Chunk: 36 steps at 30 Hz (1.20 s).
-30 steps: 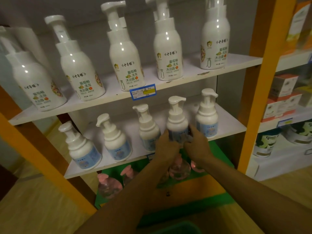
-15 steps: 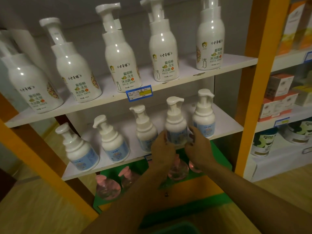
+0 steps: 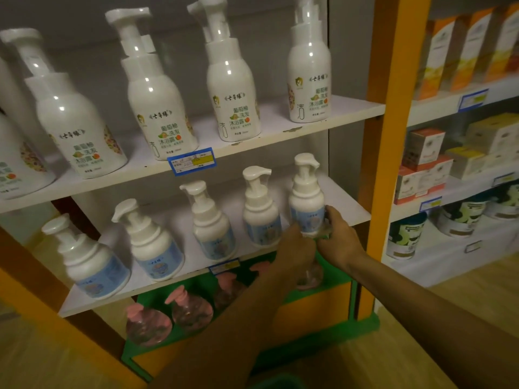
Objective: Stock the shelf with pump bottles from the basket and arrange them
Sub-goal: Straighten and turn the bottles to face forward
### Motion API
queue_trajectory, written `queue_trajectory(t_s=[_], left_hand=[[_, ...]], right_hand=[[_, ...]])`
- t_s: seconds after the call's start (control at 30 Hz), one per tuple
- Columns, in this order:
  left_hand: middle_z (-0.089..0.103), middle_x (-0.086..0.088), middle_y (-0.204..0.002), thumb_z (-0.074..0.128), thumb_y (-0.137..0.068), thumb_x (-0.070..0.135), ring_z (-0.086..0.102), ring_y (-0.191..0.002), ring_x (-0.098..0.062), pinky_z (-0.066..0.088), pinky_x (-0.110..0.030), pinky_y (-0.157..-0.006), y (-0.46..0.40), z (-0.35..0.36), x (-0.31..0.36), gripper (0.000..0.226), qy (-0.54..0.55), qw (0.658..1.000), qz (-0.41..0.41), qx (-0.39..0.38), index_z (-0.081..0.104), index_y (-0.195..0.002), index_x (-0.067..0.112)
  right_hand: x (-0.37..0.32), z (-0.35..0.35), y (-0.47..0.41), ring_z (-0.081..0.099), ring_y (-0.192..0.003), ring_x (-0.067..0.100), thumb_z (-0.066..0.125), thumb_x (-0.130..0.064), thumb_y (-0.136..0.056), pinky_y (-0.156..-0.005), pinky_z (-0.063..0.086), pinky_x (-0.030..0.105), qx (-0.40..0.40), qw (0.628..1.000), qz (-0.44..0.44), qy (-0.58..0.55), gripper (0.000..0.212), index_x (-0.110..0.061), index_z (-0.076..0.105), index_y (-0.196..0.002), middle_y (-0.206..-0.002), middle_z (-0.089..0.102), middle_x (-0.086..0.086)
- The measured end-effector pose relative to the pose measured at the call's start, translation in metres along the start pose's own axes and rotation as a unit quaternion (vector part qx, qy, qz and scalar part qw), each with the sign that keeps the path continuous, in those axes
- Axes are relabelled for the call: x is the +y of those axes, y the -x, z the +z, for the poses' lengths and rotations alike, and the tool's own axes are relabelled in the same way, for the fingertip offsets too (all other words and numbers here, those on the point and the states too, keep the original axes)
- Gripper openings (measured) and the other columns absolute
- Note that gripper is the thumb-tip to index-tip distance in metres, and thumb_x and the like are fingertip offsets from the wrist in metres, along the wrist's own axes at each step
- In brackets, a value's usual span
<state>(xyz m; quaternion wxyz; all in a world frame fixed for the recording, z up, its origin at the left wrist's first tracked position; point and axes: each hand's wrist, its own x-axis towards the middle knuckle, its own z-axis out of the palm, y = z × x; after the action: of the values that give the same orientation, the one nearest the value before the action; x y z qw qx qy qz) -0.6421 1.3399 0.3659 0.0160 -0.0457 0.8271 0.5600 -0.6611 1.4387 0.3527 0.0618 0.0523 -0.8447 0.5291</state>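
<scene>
Several small white pump bottles with blue labels stand in a row on the middle shelf (image 3: 346,207). Both hands are at the rightmost bottle (image 3: 306,202), low on its body. My right hand (image 3: 338,241) curls its thumb and fingers round the base from the right. My left hand (image 3: 295,249) holds the base from the left, its fingertips hidden behind the hand. Just left of them stands the neighbouring bottle (image 3: 261,217), untouched. A green basket rim (image 3: 278,382) shows at the bottom edge, its contents out of view.
Larger white pump bottles (image 3: 157,108) fill the upper shelf, which carries a blue price tag (image 3: 191,160). Pink pump bottles (image 3: 191,310) sit on the green bottom shelf. An orange upright (image 3: 384,136) stands right of the hands, with boxes and tubs (image 3: 421,164) beyond it.
Both hands have left the second bottle from the right and shifted rightward to the rightmost bottle. The view has swung left a little.
</scene>
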Motion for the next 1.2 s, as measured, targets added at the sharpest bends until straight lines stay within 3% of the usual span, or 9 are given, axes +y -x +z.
queue_trajectory(t_s=[0.17,0.3,0.5,0.67,0.8,0.97,1.07,1.13,1.2], left_hand=[[0.061,-0.009,-0.126,0.043,-0.096,0.007,0.058,-0.115,-0.024,0.045,-0.041,-0.104,-0.004,0.009,0.002,0.034,0.023,1.000,-0.013,0.017,0.055,-0.126,0.015],[0.055,-0.006,-0.135,0.037,-0.093,-0.003,0.051,-0.121,-0.022,0.041,-0.032,-0.104,-0.005,0.010,0.006,0.049,-0.002,1.000,-0.026,0.002,0.046,-0.137,0.015],[0.046,-0.006,-0.144,0.035,-0.098,0.004,0.043,-0.131,-0.023,0.033,-0.032,-0.109,-0.006,0.018,0.009,0.045,-0.010,1.000,-0.023,-0.001,0.039,-0.142,0.014],[0.051,-0.005,-0.138,0.037,-0.096,0.001,0.047,-0.127,-0.023,0.036,-0.032,-0.106,-0.004,0.020,0.005,0.045,0.011,1.000,-0.015,-0.002,0.044,-0.138,0.014],[0.064,-0.003,-0.122,0.041,-0.091,0.003,0.057,-0.115,-0.019,0.043,-0.040,-0.105,-0.001,0.021,-0.007,0.038,0.039,0.999,0.002,0.019,0.058,-0.121,0.018],[0.065,0.002,-0.108,0.040,-0.091,0.002,0.059,-0.100,-0.007,0.044,-0.033,-0.096,0.012,0.013,-0.029,0.030,0.123,0.992,-0.014,0.008,0.058,-0.112,0.016],[0.054,-0.003,-0.134,0.046,-0.086,0.004,0.048,-0.126,-0.019,0.039,-0.037,-0.106,0.024,-0.008,-0.049,0.042,0.141,0.989,-0.027,0.036,0.054,-0.125,0.015],[0.059,0.002,-0.125,0.048,-0.083,0.005,0.051,-0.122,-0.017,0.041,-0.033,-0.102,0.038,-0.025,-0.067,0.034,0.128,0.991,-0.019,0.034,0.063,-0.111,0.019],[0.064,-0.003,-0.119,0.049,-0.087,0.007,0.058,-0.115,-0.020,0.047,-0.029,-0.097,0.060,-0.047,-0.084,0.032,0.102,0.994,-0.008,0.048,0.063,-0.114,0.014]], right_hand=[[0.005,-0.003,-0.001,0.051,-0.121,0.027,0.063,0.005,-0.081,-0.089,0.039,0.024,0.002,0.999,-0.010,-0.034,0.061,-0.009,0.039,-0.136,-0.131,0.054,0.011],[0.009,-0.008,-0.005,0.050,-0.123,0.027,0.062,0.006,-0.081,-0.092,0.039,0.025,0.008,0.999,-0.012,-0.040,0.062,-0.009,0.039,-0.136,-0.134,0.053,0.011],[0.017,-0.010,-0.010,0.047,-0.127,0.029,0.062,0.005,-0.082,-0.099,0.040,0.031,0.021,0.998,-0.012,-0.061,0.064,-0.011,0.037,-0.139,-0.137,0.051,0.011],[0.021,-0.006,-0.003,0.047,-0.126,0.027,0.060,0.009,-0.082,-0.093,0.040,0.026,0.022,0.998,-0.021,-0.057,0.071,-0.013,0.030,-0.142,-0.137,0.050,0.010],[0.023,0.008,0.012,0.045,-0.127,0.023,0.057,0.011,-0.082,-0.102,0.040,0.034,0.081,0.996,-0.022,-0.040,0.069,-0.011,0.031,-0.143,-0.140,0.047,0.010],[0.020,0.041,0.036,0.047,-0.119,0.013,0.052,0.004,-0.089,-0.092,0.035,0.015,0.118,0.992,-0.027,-0.037,0.055,-0.010,0.036,-0.140,-0.137,0.049,0.011],[0.012,0.057,0.053,0.051,-0.112,0.011,0.050,0.004,-0.091,-0.087,0.036,0.008,0.086,0.996,-0.024,-0.025,0.052,-0.007,0.036,-0.141,-0.133,0.052,0.015],[0.007,0.072,0.065,0.051,-0.118,0.019,0.051,0.005,-0.088,-0.095,0.040,0.021,0.076,0.996,-0.046,0.002,0.052,-0.006,0.039,-0.138,-0.134,0.053,0.015],[0.002,0.090,0.078,0.050,-0.121,0.027,0.053,0.004,-0.086,-0.097,0.041,0.028,0.055,0.996,-0.066,0.011,0.049,-0.003,0.044,-0.134,-0.130,0.055,0.013]])
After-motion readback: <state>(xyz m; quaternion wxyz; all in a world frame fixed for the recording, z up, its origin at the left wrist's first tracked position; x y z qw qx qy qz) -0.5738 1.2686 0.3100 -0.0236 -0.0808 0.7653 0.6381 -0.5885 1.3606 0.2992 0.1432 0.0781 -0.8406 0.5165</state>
